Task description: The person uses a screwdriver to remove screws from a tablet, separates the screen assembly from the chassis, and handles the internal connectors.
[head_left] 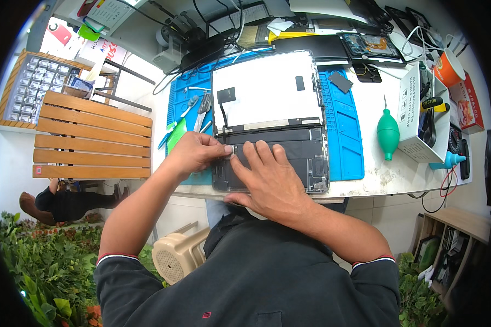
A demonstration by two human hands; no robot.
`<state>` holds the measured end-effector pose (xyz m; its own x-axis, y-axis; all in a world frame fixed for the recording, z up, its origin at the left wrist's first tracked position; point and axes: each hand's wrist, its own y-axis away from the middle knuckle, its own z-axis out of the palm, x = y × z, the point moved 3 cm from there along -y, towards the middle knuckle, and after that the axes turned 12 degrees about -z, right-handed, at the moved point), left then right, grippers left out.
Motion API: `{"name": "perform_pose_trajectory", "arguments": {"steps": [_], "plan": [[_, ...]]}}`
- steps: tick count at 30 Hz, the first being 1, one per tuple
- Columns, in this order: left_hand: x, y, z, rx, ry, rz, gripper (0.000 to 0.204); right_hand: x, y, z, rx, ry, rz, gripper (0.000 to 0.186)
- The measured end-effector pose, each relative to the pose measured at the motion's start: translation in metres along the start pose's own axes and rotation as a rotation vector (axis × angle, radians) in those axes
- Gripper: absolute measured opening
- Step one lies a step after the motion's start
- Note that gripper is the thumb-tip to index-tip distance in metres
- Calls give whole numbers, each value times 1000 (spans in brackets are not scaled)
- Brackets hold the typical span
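Observation:
An opened tablet lies on a blue repair mat (pixel 345 136), its white panel (pixel 267 101) at the far side and its dark inner section (pixel 311 147) near me. At the inner section's left edge, my left hand (pixel 197 153) pinches with thumb and forefinger. Whatever it holds there is too small to make out. My right hand (pixel 274 180) rests palm down over the dark section, fingers apart, its forefinger close to the left fingertips. A black cable (pixel 222 115) runs down the panel's left side. Brushes and slim tools (pixel 203 110) lie left of the tablet beside a green piece (pixel 175 135).
Right of the mat stand a green air blower (pixel 388 136) and a white box (pixel 414 117) holding tools. An orange cup (pixel 448 66) and a red box (pixel 467 103) sit behind it. Opened devices (pixel 370 46) and cables crowd the back. A beige stool (pixel 174 256) is below.

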<state>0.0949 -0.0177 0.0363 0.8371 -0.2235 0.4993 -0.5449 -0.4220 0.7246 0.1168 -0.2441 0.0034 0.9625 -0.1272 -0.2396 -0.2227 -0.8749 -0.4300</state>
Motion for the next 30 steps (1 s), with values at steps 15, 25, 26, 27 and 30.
{"name": "perform_pose_trajectory", "arguments": {"steps": [15,25,26,27,30], "plan": [[4,1,1,18,-43,41,35,1,1,-1,26,-15,-21,81],[10,2,0,36,-101,37,36,2,1,-2,19,-50,-17,80],[10,2,0,38,-100,39,35,2,1,-2,20,-49,-17,80],[11,2,0,40,-99,42,35,1,1,-1,21,-48,-17,80],[9,1,-1,47,-106,42,36,1,0,-2,12,-66,-12,80]]}}
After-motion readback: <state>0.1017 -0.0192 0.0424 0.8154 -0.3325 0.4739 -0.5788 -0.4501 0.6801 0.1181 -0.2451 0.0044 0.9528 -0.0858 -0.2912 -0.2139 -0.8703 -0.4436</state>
